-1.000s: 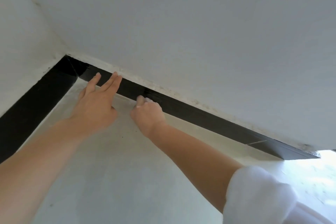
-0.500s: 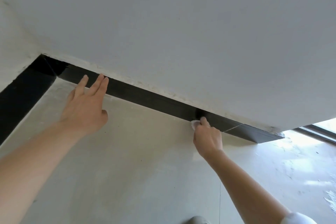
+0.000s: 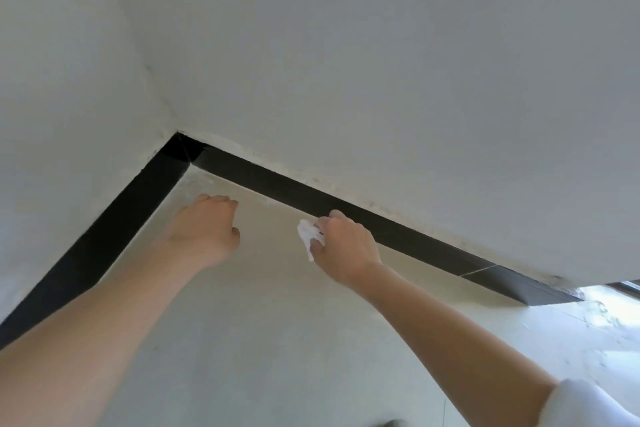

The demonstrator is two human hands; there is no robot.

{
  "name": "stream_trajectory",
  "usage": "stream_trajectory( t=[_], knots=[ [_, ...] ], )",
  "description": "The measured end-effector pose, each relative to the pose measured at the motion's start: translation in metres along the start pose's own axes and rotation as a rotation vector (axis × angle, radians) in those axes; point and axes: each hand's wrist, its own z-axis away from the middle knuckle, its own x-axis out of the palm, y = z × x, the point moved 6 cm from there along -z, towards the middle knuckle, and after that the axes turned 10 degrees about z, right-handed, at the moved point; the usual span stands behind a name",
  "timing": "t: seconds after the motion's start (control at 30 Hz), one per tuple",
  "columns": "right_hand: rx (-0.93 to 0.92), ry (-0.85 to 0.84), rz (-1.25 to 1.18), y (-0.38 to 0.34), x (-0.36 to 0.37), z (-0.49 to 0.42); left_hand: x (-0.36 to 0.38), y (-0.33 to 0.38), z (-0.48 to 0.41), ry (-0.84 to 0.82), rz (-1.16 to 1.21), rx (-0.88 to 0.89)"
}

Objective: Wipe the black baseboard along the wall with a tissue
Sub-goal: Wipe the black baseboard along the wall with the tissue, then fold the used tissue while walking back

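Note:
A black baseboard (image 3: 408,236) runs along the foot of the white wall from the room corner down to the right, and a second black strip (image 3: 114,225) follows the left wall. My right hand (image 3: 346,246) is closed around a crumpled white tissue (image 3: 308,236), with its knuckles at the lower edge of the baseboard. The tissue sticks out to the left of the fist, just off the black strip. My left hand (image 3: 207,232) rests on the pale floor near the corner with its fingers curled under and nothing in it.
The white wall (image 3: 381,62) fills the upper view and meets the left wall at the corner (image 3: 180,146). The pale floor (image 3: 259,340) spreads below my arms. At the right, the baseboard ends beside a bright opening (image 3: 609,302) with sunlit floor.
My right hand with the tissue has slid back left along the baseboard toward the corner. My left hand has drawn off the baseboard and curled its fingers. The view has shifted, showing more of the corner.

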Motion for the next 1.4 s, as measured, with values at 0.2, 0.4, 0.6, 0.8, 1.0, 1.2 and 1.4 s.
stream_trajectory(
  t=[0.2, 0.4, 0.6, 0.8, 1.0, 1.2, 1.4],
  knots=[
    [0.029, -0.127, -0.301, -0.052, -0.106, 0.061, -0.079, 0.009, 0.122, -0.026, 0.212, -0.1],
    [0.006, -0.207, -0.52, -0.102, -0.283, 0.148, -0.226, 0.032, 0.266, 0.026, 0.375, -0.193],
    [-0.107, -0.253, -0.545, -0.147, -0.463, 0.254, -0.373, 0.07, 0.423, 0.165, 0.491, -0.297],
    [-0.39, -0.317, -0.541, -0.218, -0.558, 0.348, -0.444, 0.077, 0.583, 0.377, 0.549, -0.49],
    [-0.808, -0.422, -0.43, -0.334, -0.599, 0.477, -0.447, 0.061, 0.765, 0.683, 0.636, -0.841],
    [-1.19, -0.574, -0.289, -0.423, -0.598, 0.663, -0.405, 0.052, 0.959, 0.908, 0.701, -1.106],
    [-1.392, -0.763, -0.217, -0.487, -0.539, 0.891, -0.303, 0.066, 1.18, 1.106, 0.803, -1.364]
  ],
)
